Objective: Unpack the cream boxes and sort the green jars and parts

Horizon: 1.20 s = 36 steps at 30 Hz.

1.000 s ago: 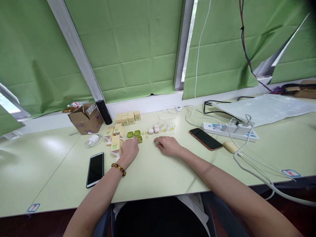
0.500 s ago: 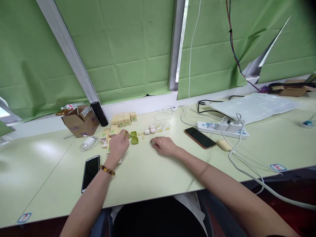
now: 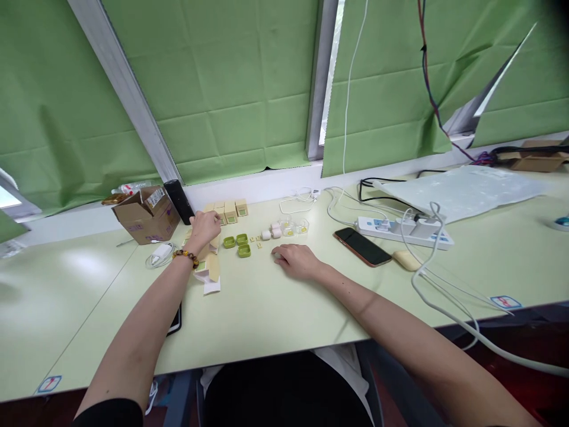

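Note:
My left hand reaches over the small cardboard boxes. Its fingers are curled closed at the near row; the tips are hidden, so what they grip, if anything, cannot be made out. Several small green square containers stand beside it, one of them just right of the wrist side. My right hand lies on the table with loosely bent fingers apart and nothing visible in them. Tiny yellowish pieces, small white and pink cylinders and clear cups with yellow marks sit beyond it.
An opened box with white flaps lies below my left wrist. A dark phone and a power strip with loose cables are at right. Another phone is partly under my left forearm. A carton and black cylinder stand back left.
My left hand has left a green container on the table beside the others and moved back and left over the cardboard boxes. My right hand stays in place.

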Tool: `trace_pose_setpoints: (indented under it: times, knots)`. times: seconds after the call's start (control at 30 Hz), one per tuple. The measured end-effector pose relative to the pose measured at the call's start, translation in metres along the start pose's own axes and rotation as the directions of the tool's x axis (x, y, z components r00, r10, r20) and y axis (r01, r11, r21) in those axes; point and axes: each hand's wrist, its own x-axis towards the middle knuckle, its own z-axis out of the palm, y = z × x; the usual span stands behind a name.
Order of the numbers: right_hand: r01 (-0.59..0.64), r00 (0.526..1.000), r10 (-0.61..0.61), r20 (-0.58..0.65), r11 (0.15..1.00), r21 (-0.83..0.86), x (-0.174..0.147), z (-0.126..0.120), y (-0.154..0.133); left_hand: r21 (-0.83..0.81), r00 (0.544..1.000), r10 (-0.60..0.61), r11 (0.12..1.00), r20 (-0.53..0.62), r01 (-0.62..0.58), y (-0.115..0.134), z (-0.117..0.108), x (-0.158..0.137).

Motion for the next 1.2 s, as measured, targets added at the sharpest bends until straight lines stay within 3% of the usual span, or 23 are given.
trace_pose_setpoints:
  times: [0.27,0.5,0.67,0.93,1.2]
  knots:
    - [-0.008,1.0,0.008,0.0,1.0,0.016,0.001,0.002,0.001,0.053,0.998,-0.038,0.998,0.048,0.036,0.003,0.01,0.036]
    - [0.007,1.0,-0.007,-0.011,1.0,0.006,0.001,0.003,0.002,0.103,0.994,0.075,0.991,0.085,-0.084,0.036,0.03,0.071]
    - [0.01,1.0,-0.01,-0.016,1.0,0.003,0.003,0.005,0.002,0.146,0.983,0.137,0.977,0.121,-0.154,0.053,0.051,0.082]
    - [0.001,1.0,-0.001,-0.005,1.0,0.001,0.003,0.002,-0.001,0.165,0.98,0.119,0.976,0.158,-0.145,0.058,0.078,0.102]
    - [0.02,1.0,-0.02,-0.016,1.0,0.002,0.003,0.001,-0.001,0.159,0.969,0.217,0.959,0.116,-0.233,0.058,0.085,0.105]
